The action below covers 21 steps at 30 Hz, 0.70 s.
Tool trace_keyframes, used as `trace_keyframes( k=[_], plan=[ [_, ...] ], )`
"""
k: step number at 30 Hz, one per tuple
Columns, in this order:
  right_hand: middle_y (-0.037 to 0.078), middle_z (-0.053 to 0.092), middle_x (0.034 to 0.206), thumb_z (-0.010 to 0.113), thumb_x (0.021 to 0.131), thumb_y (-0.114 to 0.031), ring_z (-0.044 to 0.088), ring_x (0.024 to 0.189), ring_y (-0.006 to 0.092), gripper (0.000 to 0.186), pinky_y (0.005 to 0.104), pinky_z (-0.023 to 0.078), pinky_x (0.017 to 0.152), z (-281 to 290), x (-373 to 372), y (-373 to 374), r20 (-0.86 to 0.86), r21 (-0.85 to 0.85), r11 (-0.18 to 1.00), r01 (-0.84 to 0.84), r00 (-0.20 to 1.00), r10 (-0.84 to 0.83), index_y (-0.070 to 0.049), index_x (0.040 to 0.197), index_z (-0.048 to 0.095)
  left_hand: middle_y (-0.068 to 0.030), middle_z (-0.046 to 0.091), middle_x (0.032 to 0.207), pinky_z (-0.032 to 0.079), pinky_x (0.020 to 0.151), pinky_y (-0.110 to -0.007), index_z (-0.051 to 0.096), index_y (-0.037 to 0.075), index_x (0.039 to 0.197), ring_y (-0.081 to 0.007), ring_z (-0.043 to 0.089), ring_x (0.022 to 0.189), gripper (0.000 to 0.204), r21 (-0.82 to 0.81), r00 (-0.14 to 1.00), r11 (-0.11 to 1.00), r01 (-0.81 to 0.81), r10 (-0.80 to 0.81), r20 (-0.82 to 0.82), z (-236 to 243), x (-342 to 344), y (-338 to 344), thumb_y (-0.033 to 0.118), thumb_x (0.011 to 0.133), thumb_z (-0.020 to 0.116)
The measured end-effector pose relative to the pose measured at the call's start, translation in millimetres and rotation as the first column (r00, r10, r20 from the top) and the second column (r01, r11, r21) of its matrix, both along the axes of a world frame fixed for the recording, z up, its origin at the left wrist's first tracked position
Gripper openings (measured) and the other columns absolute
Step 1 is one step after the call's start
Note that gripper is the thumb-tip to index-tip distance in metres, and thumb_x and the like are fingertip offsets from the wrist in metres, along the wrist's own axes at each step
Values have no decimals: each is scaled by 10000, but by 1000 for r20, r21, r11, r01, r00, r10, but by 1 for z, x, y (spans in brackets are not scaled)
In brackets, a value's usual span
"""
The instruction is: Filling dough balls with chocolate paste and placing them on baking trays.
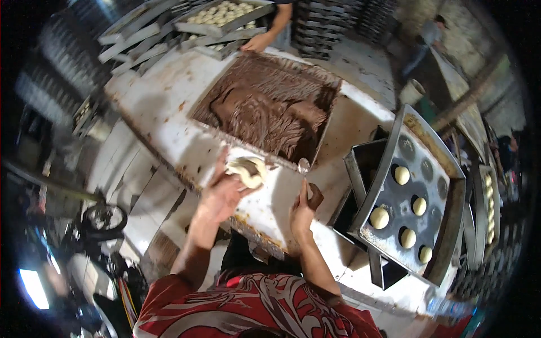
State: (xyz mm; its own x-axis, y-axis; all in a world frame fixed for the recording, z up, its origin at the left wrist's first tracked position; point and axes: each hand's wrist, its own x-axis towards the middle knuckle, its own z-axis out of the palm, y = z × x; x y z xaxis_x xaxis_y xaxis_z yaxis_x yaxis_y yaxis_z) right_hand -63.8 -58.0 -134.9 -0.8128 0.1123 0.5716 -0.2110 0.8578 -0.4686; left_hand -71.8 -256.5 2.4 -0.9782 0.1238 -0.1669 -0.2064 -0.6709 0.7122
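Just off the centre of our view, toward nine o'clock, our left hand [221, 195] cups a piece of pale dough [256, 178] with a darker hollow. At five o'clock, apart from it, our right hand [303, 212] is closed on the handle of a spoon [304, 165], its bowl pointing to twelve beside the near corner of a tray [242, 143] of brown paste [248, 112]. That tray lies at twelve o'clock on a white table [174, 79], with a co-worker's hand [258, 43] at its far edge. Toward three o'clock, a metal pan [397, 195] set askew holds five pale dough balls [380, 218].
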Motion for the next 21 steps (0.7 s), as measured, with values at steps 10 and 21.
trace_keyframes(
  k=[10,21],
  plan=[
    [135,567,935,645,790,-130,543,854,272,264,351,461,747,121,116,27,172,-263,597,-758,572,802,50,980,610,-117,570,962,512,655,-344,416,22,1168,-213,587,831,406,176,958,984,-32,-20,287,-81,160,66,-20,764,435],
    [171,591,877,605,783,-105,597,754,356,192,417,474,664,148,265,188,614,-495,717,-491,387,688,-7,930,532,-36,543,1003,432,787,-239,513,8,1110,-97,515,896,239,-192,856,835,516,-492,160,-67,293,204,87,889,559]
  ],
)
